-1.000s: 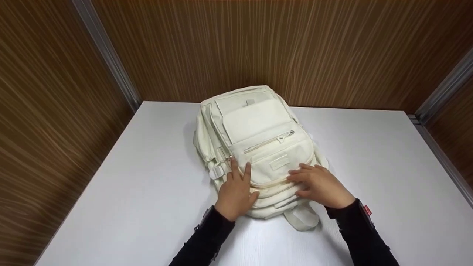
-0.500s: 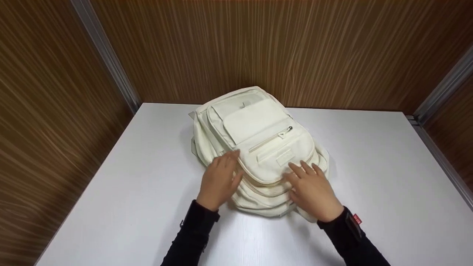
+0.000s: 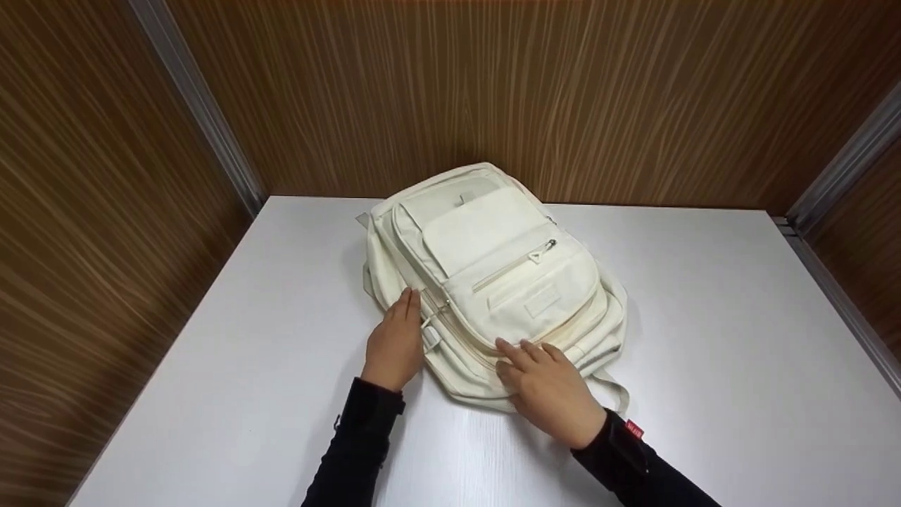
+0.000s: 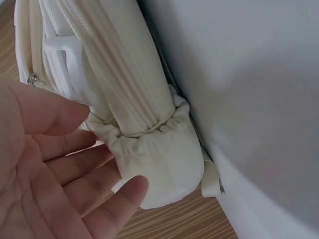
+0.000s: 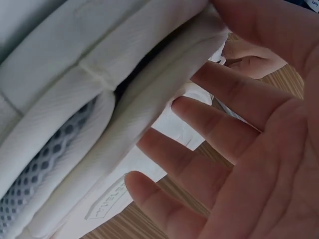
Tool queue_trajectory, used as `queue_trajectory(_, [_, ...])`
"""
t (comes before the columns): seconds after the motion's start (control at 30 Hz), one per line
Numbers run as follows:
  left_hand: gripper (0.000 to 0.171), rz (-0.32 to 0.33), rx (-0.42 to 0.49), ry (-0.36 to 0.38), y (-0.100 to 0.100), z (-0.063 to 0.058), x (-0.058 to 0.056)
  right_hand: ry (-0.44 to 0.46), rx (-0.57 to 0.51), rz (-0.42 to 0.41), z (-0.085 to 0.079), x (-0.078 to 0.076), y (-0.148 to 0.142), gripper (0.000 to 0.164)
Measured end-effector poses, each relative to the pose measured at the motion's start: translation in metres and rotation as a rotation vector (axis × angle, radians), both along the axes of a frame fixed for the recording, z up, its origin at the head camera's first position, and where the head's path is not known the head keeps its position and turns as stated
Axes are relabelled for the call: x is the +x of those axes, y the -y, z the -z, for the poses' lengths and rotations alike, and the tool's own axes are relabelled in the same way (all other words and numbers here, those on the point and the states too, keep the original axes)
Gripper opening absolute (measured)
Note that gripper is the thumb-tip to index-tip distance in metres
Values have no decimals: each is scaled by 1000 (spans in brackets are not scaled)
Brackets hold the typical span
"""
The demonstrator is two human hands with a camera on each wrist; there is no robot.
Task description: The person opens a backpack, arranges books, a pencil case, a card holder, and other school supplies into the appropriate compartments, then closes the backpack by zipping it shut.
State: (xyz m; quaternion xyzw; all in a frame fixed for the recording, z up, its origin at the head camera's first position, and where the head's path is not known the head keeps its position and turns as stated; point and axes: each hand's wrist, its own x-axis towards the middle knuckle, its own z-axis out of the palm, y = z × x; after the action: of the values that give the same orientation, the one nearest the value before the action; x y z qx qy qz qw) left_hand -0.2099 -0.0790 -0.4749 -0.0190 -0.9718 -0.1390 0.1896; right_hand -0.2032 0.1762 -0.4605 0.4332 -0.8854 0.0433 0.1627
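A cream backpack (image 3: 486,225) lies front side up on the white table, its top toward the back wall. My left hand (image 3: 394,345) is at its left side, fingers extended. The left wrist view shows the thumb and fingers spread beside a gathered side pocket (image 4: 159,164) and a white buckle (image 4: 70,64). At the bag's lower end, my right hand (image 3: 552,391) has its fingertips over the front compartment's bottom edge. In the right wrist view its fingers stay loosely extended near the padded edge and grey mesh (image 5: 45,164), curled round nothing.
Wood-grain panels (image 3: 450,91) rise behind the white table (image 3: 232,366) and at both sides. A strap (image 3: 616,387) trails from the bag's lower right onto the table. The front pocket has a zipper pull (image 3: 538,255).
The backpack has turned slightly and shifted a little left. My left hand has moved from the bag's front to its left side, and my right hand has moved left and nearer.
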Motion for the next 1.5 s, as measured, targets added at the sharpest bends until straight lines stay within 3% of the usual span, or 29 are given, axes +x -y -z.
queue_trajectory(0.23, [68,-41,-31,42,-9,-3,6,80,-24,-10,-7,-11,-9,18])
queue_trajectory(0.37, [71,-49,-78,50,-18,-8,12,103,-31,3,-11,-17,-16,22])
queue_trajectory(0.57, [62,-87,-171,51,-34,-14,22,165,-3,32,-18,-25,-29,32])
queue_trajectory(0.7, [51,-132,-284,13,-48,-13,28,180,-12,58,-21,-33,-37,25])
queue_trajectory(0.8, [46,-171,-394,-61,-60,-11,32,187,-53,93,-21,-41,-43,19])
queue_trajectory(0.93, [38,-180,-463,-144,-77,-9,35,201,-114,153,-18,-52,-52,20])
queue_trajectory(1.13, [34,-147,-505,-275,-91,-7,37,165,-162,254,-14,-60,-58,18])
queue_trajectory(1.23, [39,-140,-500,-300,-92,-7,36,106,-185,283,-13,-58,-54,12])
queue_trajectory(1.33, [35,-128,-497,-283,-92,-7,36,35,-245,267,-14,-52,-46,11])
queue_trajectory(1.5, [31,-68,-488,-192,-85,-14,38,-44,-353,148,-15,-39,-24,5])
